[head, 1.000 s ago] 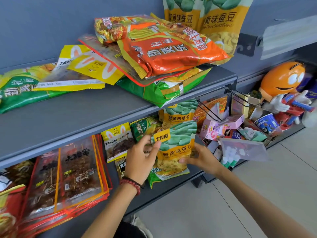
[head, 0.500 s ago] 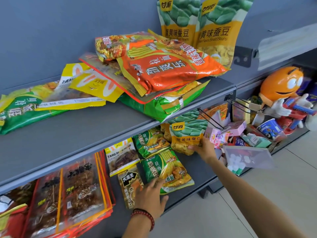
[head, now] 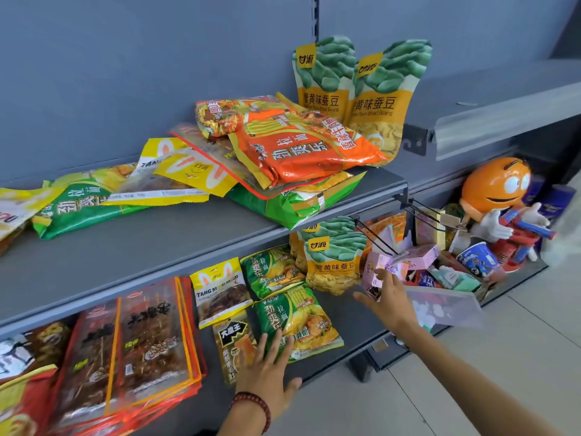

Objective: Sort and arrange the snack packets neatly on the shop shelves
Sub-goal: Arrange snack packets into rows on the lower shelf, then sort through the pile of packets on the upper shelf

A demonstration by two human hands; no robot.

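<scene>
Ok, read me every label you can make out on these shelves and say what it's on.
"蟹黄味蚕豆": lower-shelf bean pouch.
"Broad Beans": top-shelf bean pouch.
"劲爽乐", "拉面": orange packet.
"TANG": yellow rabbit packet.
Finer print on every packet is too blurred to read.

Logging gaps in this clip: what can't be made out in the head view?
Head view:
Green packet: mostly covered by the orange packet.
Rear bean pouches: hidden behind the front pouch; count unclear.
Red packets: cut off by the left edge.
Right hand: blurred; contact with the pink box unclear.
</scene>
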